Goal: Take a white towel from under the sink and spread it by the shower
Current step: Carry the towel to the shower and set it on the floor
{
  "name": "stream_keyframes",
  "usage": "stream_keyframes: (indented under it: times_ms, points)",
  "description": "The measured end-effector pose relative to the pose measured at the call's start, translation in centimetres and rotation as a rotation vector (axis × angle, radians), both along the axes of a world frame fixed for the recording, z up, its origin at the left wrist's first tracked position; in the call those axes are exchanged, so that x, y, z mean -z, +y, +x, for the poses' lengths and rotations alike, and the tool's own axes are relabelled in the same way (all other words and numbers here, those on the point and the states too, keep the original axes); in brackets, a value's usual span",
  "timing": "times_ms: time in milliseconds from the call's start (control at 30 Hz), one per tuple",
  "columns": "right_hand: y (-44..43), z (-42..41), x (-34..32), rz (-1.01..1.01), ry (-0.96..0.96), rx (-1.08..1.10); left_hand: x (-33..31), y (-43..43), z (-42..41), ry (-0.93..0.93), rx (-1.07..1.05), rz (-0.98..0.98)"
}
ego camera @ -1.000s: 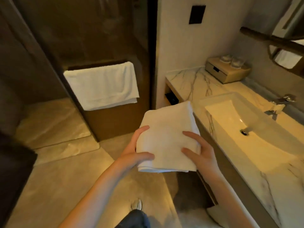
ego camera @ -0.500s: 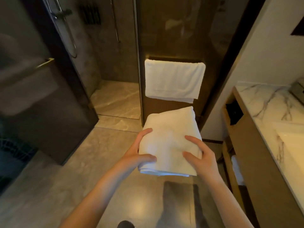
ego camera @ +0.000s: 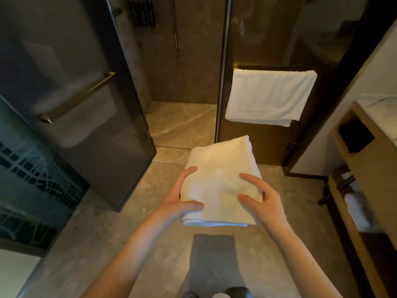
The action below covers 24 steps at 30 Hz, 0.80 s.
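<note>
The person turns left, away from the sink: the marble table (ego camera: pixel 383 111) slides to the right edge, the hanging towel (ego camera: pixel 270 95) shifts right, and the glass shower door (ego camera: pixel 86 104) and shower floor (ego camera: pixel 182 123) come into view. The right grip (ego camera: pixel 267 203) now arches its fingers, pinching the top of the folded towel (ego camera: pixel 217 175).

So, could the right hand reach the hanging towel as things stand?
Probably not yet: the right hand grips the folded towel, and the hanging towel lies well beyond it, though nothing blocks the way.
</note>
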State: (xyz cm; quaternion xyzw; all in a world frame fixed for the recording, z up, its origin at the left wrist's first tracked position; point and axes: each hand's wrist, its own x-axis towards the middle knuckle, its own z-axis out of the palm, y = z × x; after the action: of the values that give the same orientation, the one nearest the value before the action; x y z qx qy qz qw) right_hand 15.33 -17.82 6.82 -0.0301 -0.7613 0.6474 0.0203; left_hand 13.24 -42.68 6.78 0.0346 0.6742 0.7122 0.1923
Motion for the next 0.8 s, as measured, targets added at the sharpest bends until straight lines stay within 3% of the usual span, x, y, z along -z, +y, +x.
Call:
stream_keyframes:
  times_ms: [333,800]
  points:
    - [-9.4,0.1,1.0,0.039,-0.026,0.029,1.2,-9.5,-1.0,-0.072,0.039,-0.010]
    - [-5.2,-10.2,6.4,0.076,-0.162,-0.085,7.5,-5.7,-10.0,-0.170,0.009,-0.050]
